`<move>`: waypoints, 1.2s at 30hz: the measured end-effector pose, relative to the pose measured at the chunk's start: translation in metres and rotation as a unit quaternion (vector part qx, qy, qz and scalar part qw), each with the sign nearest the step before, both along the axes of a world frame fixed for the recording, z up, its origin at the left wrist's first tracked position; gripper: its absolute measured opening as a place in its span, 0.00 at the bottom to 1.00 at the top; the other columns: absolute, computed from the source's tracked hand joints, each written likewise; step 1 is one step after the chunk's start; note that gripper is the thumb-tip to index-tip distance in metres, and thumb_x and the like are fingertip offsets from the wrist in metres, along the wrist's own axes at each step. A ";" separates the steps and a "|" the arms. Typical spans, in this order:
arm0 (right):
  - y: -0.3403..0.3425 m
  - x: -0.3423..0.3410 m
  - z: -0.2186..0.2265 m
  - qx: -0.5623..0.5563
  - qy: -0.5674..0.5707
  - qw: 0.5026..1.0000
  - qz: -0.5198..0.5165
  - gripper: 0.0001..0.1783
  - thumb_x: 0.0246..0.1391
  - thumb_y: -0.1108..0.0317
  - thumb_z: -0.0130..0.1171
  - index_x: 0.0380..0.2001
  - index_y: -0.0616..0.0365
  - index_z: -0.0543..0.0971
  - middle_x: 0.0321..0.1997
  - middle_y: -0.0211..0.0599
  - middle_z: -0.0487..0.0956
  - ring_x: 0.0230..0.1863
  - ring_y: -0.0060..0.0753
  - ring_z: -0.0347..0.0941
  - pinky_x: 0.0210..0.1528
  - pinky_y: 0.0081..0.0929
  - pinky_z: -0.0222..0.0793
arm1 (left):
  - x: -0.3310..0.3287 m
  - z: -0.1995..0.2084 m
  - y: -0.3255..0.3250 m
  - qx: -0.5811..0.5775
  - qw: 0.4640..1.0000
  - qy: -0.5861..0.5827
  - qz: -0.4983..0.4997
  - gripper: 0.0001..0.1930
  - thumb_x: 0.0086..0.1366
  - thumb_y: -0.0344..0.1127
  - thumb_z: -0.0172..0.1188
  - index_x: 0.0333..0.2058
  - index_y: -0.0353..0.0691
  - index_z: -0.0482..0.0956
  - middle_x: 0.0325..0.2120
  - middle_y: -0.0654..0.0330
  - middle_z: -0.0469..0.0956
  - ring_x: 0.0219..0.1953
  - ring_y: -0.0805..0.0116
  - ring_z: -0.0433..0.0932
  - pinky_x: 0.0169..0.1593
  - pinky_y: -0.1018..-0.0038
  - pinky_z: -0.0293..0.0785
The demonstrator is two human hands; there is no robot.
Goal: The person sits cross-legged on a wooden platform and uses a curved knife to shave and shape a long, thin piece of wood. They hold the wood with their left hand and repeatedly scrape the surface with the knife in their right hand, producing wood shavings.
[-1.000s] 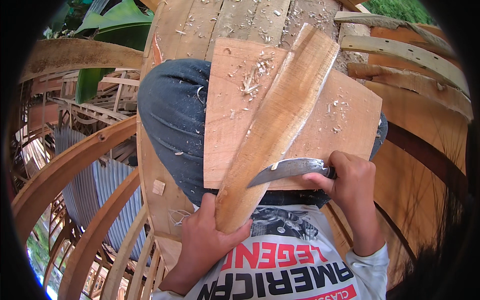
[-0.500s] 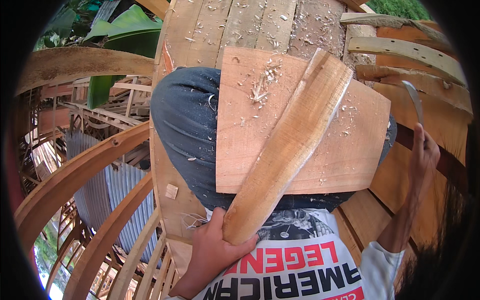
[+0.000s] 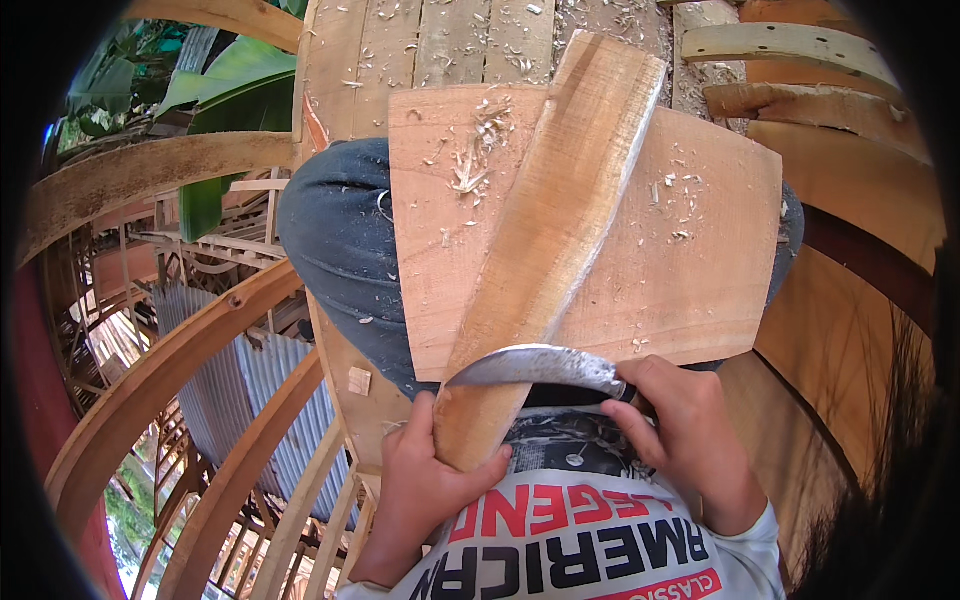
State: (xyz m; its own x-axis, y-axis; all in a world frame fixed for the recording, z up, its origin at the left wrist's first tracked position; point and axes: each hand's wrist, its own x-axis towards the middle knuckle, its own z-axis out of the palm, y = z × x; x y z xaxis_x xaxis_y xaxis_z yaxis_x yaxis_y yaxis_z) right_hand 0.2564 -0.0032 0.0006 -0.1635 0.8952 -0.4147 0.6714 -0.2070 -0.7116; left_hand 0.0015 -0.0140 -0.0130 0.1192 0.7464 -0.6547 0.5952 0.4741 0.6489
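A long, slightly curved wooden plank (image 3: 550, 210) slants across a flat wooden board (image 3: 690, 270) that rests over my lap. My left hand (image 3: 430, 475) grips the plank's near end, thumb on one side and fingers on the other. In my right hand (image 3: 690, 420) is a knife with a curved, sickle-like blade (image 3: 545, 366); its handle is mostly hidden by the fingers. The blade lies across the plank just beyond my left hand, and I cannot tell whether it touches the wood. Curly wood shavings (image 3: 480, 150) are scattered on the board.
I sit on a plank floor (image 3: 450, 45) strewn with shavings. Curved wooden ribs (image 3: 170, 365) rise on the left, with corrugated metal sheets (image 3: 290, 400) beyond them. More ribs (image 3: 800, 48) and planking stand at the right. A small wood block (image 3: 360, 381) lies by my left leg.
My right hand has swung the knife from the far right down and inward, over the plank. The plank and board sit slightly further left in view, still held by my left hand.
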 end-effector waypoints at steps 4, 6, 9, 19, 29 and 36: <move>0.000 0.025 0.001 -0.016 -0.067 0.996 -0.055 0.15 0.51 0.67 0.66 0.40 0.62 0.77 0.29 0.42 0.78 0.25 0.40 0.77 0.27 0.31 0.71 | 0.006 0.007 0.001 -0.008 1.000 0.001 0.013 0.27 0.44 0.42 0.74 0.37 0.35 0.70 0.28 0.48 0.81 0.32 0.54 0.84 0.35 0.67 0.78; -0.004 0.024 0.003 -0.007 -0.035 0.999 -0.006 0.15 0.51 0.67 0.65 0.40 0.62 0.77 0.28 0.43 0.78 0.24 0.41 0.77 0.26 0.32 0.70 | 0.006 0.005 -0.002 -0.008 1.000 0.002 0.007 0.26 0.44 0.42 0.74 0.36 0.35 0.70 0.28 0.48 0.81 0.32 0.55 0.84 0.34 0.68 0.78; -0.003 0.023 0.001 0.000 -0.016 1.000 0.000 0.12 0.51 0.67 0.65 0.37 0.63 0.78 0.25 0.44 0.77 0.22 0.41 0.76 0.24 0.31 0.69 | 0.008 0.004 -0.005 -0.006 1.000 0.007 0.013 0.26 0.45 0.42 0.74 0.36 0.34 0.70 0.28 0.47 0.81 0.31 0.56 0.84 0.34 0.68 0.78; 0.001 0.042 -0.003 -0.036 0.035 0.999 -0.006 0.14 0.49 0.66 0.67 0.37 0.62 0.80 0.25 0.42 0.78 0.22 0.39 0.76 0.26 0.29 0.70 | 0.021 0.017 0.001 0.011 0.998 0.056 -0.018 0.26 0.46 0.41 0.74 0.36 0.32 0.70 0.27 0.45 0.81 0.31 0.55 0.84 0.33 0.70 0.78; -0.004 0.039 -0.001 -0.037 0.063 0.996 -0.047 0.14 0.46 0.69 0.69 0.37 0.62 0.80 0.25 0.41 0.78 0.21 0.35 0.76 0.25 0.27 0.70 | 0.025 0.021 0.006 -0.023 0.995 0.091 -0.039 0.31 0.41 0.35 0.74 0.44 0.32 0.68 0.31 0.50 0.79 0.35 0.63 0.82 0.39 0.71 0.76; -0.001 0.043 -0.011 0.098 -0.033 0.977 -0.186 0.13 0.48 0.73 0.68 0.37 0.67 0.79 0.23 0.42 0.76 0.19 0.28 0.71 0.23 0.25 0.65 | 0.024 0.018 0.002 0.019 0.997 0.071 -0.037 0.26 0.45 0.43 0.74 0.35 0.35 0.70 0.24 0.47 0.80 0.28 0.54 0.84 0.31 0.68 0.77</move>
State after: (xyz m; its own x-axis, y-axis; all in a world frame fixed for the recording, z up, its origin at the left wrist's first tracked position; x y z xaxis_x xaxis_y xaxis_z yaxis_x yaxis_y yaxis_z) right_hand 0.2993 -0.0041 -0.0104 0.2091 0.9510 -0.2277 0.6224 -0.3090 -0.7191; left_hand 0.0257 -0.0120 0.0055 0.0832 0.7630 -0.6410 0.7142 0.4029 0.5724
